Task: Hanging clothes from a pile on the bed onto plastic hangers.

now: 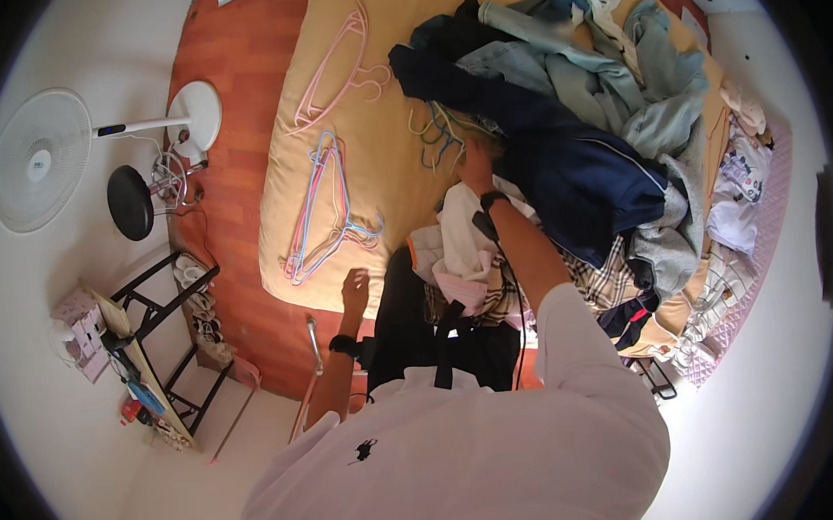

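Observation:
My right hand reaches across the bed, its fingers at a small bunch of green and blue clothes hangers. Blur hides whether the fingers grip any of them. Beside this hand lies a navy garment with white piping, spread over the clothes heap. My left hand hangs over the bed's near edge, holding nothing, with its fingers loosely bent. Just beyond it, blue and pink hangers lie stacked on the yellow bed sheet. Two pink hangers rest farther up the sheet.
Pale denim garments and a grey garment fill the bed's right side. White and plaid clothes lie close to my legs. A white standing fan, a black round stool and a black-framed table stand left.

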Motion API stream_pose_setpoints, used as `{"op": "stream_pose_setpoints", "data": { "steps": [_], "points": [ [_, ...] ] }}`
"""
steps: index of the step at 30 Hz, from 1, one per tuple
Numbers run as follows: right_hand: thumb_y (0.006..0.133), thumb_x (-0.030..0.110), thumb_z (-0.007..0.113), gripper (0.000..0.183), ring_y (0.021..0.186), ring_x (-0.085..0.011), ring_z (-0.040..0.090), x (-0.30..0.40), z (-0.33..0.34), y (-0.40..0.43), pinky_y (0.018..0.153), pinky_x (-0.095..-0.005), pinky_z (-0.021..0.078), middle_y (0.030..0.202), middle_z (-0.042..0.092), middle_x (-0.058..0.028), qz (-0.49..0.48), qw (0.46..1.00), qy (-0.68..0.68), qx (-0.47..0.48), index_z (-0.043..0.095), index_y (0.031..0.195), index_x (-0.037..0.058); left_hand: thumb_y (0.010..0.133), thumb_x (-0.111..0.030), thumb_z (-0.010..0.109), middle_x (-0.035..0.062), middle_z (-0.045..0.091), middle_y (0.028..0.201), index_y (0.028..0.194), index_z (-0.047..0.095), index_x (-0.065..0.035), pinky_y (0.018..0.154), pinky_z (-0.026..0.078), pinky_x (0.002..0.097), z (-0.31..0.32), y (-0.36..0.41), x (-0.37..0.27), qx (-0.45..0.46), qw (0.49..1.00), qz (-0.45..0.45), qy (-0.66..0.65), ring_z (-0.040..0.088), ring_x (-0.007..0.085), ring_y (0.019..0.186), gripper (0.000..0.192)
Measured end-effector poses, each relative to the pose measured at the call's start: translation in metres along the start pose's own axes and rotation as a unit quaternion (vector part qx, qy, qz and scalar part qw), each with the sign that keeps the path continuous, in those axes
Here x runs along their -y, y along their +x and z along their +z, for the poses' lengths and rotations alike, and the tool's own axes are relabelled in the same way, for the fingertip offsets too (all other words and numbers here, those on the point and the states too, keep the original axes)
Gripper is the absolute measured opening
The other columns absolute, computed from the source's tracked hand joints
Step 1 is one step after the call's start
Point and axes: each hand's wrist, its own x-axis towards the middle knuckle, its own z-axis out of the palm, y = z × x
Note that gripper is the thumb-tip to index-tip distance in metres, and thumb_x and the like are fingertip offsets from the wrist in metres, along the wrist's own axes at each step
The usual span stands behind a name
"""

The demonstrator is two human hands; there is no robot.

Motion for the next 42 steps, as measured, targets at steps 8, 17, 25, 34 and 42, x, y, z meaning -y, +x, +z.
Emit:
{"op": "stream_pose_setpoints", "data": {
  "steps": [8,17,25,34,42],
  "points": [
    [0.081,0.029,0.073,0.039,0.061,-0.0218,0.046,0.030,-0.164,-0.042,0.058,-0.0355,0.0408,0.071,0.048,-0.0096,-0.025,0.975,0.180,0.128,0.045,0.093,0.0046,0.084,-0.022,0.058,0.0121,0.067,0.083,0.094,0.063,-0.0042,0.068,0.050,0.0343,0.000,0.064,0.006,0.002,0.986,0.073,0.147,0.064,0.0238,0.077,0.021],
    [0.096,0.032,0.051,0.036,0.059,-0.0092,0.029,0.088,-0.303,-0.134,0.051,-0.0291,0.0302,0.059,0.033,-0.0001,0.067,0.915,0.339,-0.209,0.046,0.076,0.0022,0.083,-0.020,0.065,0.0147,0.058,0.105,0.121,0.049,-0.0046,0.079,0.048,0.0334,0.076,0.068,-0.368,-0.032,0.934,0.344,-0.089,0.060,0.0240,0.090,0.045],
    [0.097,0.024,0.051,0.034,0.059,-0.0091,0.025,0.052,-0.336,-0.199,0.050,-0.0283,0.0268,0.060,0.029,-0.0005,0.018,0.904,0.341,-0.258,0.043,0.075,0.0001,0.083,-0.030,0.067,0.0242,0.049,0.120,0.132,0.037,-0.0001,0.093,0.041,0.0447,0.185,0.050,-0.449,0.224,0.867,0.425,0.132,0.048,0.0371,0.115,0.065],
    [0.100,0.028,0.042,0.036,0.050,-0.0070,0.025,0.043,-0.350,-0.253,0.047,-0.0262,0.0266,0.059,0.028,0.0034,0.077,0.838,0.479,-0.250,0.038,0.069,0.0103,0.086,-0.018,0.065,0.0160,0.060,0.103,0.125,0.049,-0.0071,0.073,0.052,0.0393,0.227,0.054,-0.504,0.283,0.818,0.497,0.062,0.064,0.0260,0.083,0.044],
    [0.102,0.030,0.037,0.038,0.048,-0.0056,0.024,0.043,-0.351,-0.246,0.045,-0.0255,0.0249,0.058,0.027,0.0026,0.089,0.845,0.469,-0.240,0.035,0.069,0.0118,0.086,-0.010,0.060,0.0138,0.057,0.101,0.114,0.055,-0.0036,0.079,0.048,0.0433,0.252,0.059,-0.519,0.182,0.737,0.636,0.135,0.058,0.0327,0.087,0.030]
  ]
}}
